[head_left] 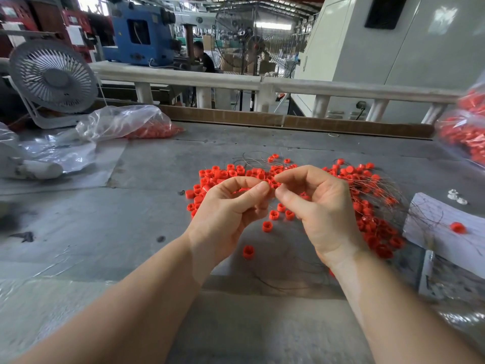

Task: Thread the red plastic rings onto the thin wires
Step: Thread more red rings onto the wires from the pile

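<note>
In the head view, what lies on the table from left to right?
Grey desk fan → clear plastic bag of red rings → left hand → right hand → bundle of thin wires → lone red ring on white paper.

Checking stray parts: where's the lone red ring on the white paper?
Head view, far right: the red ring lies on the white paper, right of the ring pile.
</note>
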The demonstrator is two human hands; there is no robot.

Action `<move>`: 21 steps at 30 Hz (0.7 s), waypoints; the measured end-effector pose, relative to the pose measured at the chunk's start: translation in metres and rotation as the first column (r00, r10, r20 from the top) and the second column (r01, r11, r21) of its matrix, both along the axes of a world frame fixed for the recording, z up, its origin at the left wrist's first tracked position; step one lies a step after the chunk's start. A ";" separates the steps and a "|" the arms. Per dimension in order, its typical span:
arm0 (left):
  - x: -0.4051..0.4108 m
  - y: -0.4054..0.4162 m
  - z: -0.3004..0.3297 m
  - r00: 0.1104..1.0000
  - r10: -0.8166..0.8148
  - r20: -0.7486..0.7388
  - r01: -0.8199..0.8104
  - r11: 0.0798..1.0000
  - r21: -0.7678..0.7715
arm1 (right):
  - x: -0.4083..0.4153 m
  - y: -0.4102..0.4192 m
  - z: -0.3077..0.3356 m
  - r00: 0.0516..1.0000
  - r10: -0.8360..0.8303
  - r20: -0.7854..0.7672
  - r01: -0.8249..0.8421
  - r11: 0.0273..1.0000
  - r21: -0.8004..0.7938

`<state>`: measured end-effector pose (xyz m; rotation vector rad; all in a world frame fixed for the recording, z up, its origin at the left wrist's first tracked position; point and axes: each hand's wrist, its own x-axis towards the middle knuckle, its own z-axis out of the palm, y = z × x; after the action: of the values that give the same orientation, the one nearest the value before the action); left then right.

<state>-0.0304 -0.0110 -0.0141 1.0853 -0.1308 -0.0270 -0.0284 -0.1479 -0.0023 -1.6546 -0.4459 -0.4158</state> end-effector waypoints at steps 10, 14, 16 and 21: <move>-0.001 0.002 -0.001 1.000 -0.007 0.015 0.006 0.998 0.069 | -0.001 0.004 -0.003 0.992 -0.031 0.124 0.056 0.977 -0.205; -0.001 0.001 0.001 0.999 -0.037 0.030 0.036 0.999 0.030 | 0.001 0.002 -0.002 0.996 -0.026 0.083 0.034 0.994 -0.101; -0.002 0.001 0.002 0.998 -0.030 0.057 0.026 0.998 0.057 | 0.003 0.000 -0.002 0.997 -0.043 0.064 0.047 0.997 -0.057; -0.004 -0.002 0.002 0.978 0.085 0.188 -0.119 0.976 0.180 | 0.003 0.000 -0.003 0.999 0.010 -0.033 -0.010 1.000 0.009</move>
<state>-0.0345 -0.0126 -0.0119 1.2842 -0.2385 0.1546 -0.0253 -0.1483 -0.0051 -1.6482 -0.4273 -0.3820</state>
